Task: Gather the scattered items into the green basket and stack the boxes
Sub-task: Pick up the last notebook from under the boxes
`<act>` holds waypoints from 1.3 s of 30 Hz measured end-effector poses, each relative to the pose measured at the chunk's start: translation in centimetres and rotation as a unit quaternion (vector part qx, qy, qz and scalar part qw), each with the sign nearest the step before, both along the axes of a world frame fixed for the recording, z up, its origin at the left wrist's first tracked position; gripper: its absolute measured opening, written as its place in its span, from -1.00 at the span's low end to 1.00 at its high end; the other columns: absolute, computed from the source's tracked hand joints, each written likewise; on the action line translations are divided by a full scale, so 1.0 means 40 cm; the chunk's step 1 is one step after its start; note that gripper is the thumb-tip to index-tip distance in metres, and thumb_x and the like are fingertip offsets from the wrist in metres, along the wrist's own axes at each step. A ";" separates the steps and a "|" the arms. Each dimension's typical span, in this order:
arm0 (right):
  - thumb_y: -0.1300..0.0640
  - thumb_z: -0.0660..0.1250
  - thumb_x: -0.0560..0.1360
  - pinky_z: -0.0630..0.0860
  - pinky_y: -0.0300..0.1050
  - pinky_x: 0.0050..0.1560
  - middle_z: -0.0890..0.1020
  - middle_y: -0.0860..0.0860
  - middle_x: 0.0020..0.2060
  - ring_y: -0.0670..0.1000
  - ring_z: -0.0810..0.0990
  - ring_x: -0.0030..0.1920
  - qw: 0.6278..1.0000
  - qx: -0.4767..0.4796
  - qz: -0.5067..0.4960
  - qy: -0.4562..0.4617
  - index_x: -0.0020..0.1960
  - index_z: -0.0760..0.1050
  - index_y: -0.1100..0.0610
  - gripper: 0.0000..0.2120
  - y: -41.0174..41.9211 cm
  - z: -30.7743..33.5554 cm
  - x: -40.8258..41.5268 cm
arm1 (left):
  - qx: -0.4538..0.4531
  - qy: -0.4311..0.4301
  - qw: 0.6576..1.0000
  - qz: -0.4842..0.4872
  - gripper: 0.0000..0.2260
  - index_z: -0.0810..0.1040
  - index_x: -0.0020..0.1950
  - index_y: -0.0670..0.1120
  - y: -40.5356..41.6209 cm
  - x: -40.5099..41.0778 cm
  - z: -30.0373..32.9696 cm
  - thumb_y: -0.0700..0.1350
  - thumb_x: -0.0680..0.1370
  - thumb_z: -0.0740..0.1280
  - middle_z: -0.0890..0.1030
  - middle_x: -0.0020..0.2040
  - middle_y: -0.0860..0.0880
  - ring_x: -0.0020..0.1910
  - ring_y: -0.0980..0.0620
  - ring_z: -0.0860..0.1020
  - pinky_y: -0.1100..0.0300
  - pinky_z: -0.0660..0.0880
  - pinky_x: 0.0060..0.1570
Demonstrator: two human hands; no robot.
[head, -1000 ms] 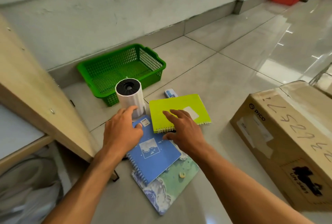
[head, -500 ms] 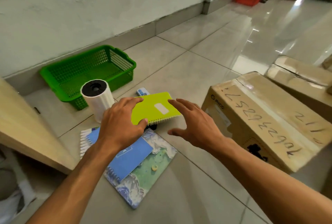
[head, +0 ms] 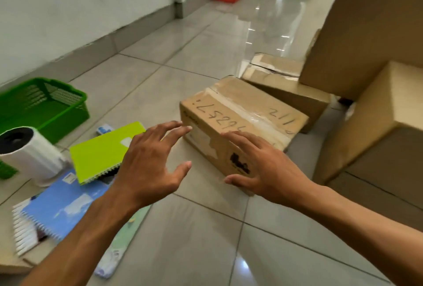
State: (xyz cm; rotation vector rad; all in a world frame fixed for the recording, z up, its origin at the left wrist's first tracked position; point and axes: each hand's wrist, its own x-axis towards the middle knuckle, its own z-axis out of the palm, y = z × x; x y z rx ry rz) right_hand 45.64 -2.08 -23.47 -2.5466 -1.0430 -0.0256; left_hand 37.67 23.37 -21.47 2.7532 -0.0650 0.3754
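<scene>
Both hands are spread, fingers splayed and holding nothing — the left hand [head: 151, 166] hovers near the corner of a taped cardboard box [head: 242, 123] scrawled with marker digits, the right hand [head: 263, 166] in front of its near side; contact cannot be told. The box lies on glossy grey floor tiles [head: 194, 240]. At left sit the green basket [head: 45, 107] of slotted plastic, a white cylinder [head: 32, 155], a lime spiral notebook [head: 103, 150] and a blue notebook [head: 61, 207].
</scene>
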 end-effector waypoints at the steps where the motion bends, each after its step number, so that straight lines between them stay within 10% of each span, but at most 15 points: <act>1: -0.37 0.37 0.39 0.22 -0.11 0.31 0.15 -0.25 0.52 -0.11 0.22 0.46 1.000 0.000 -0.012 0.000 0.55 -0.09 -0.36 -0.10 -0.039 0.004 -0.008 | 0.000 -0.001 1.000 -0.021 -0.40 0.40 0.41 0.14 -0.037 0.009 0.000 0.18 0.37 0.34 0.42 0.39 0.13 0.36 0.06 0.40 0.07 0.31 0.28; 16: -0.28 0.45 0.41 0.25 -0.22 0.37 0.29 -0.21 0.49 -0.17 0.26 0.45 0.965 0.049 -0.255 0.042 0.56 0.05 -0.24 -0.14 -0.601 -0.017 -0.244 | 0.017 0.039 0.966 -0.255 -0.33 0.32 0.49 0.08 -0.547 0.056 -0.062 0.23 0.40 0.31 0.36 0.46 0.06 0.42 0.01 0.31 0.08 0.21 0.33; 31: -0.37 0.46 0.32 0.37 0.01 0.32 0.35 -0.09 0.49 0.03 0.35 0.42 0.794 -0.031 -0.583 0.169 0.53 0.16 -0.20 -0.11 -1.195 -0.214 -0.623 | 0.025 0.153 0.892 -0.425 -0.35 0.24 0.52 0.12 -0.980 -0.005 -0.287 0.17 0.48 0.37 0.32 0.48 0.11 0.41 0.04 0.32 0.10 0.25 0.30; 39: -0.48 0.19 0.43 0.15 -0.05 0.45 0.26 -0.11 0.54 -0.02 0.20 0.51 0.793 -0.145 -0.547 0.224 0.55 0.22 -0.14 -0.22 -1.153 -0.320 -0.721 | 0.004 0.170 0.875 -0.453 -0.35 0.21 0.52 0.14 -1.108 -0.045 -0.333 0.18 0.48 0.36 0.30 0.48 0.15 0.42 0.08 0.30 0.13 0.22 0.32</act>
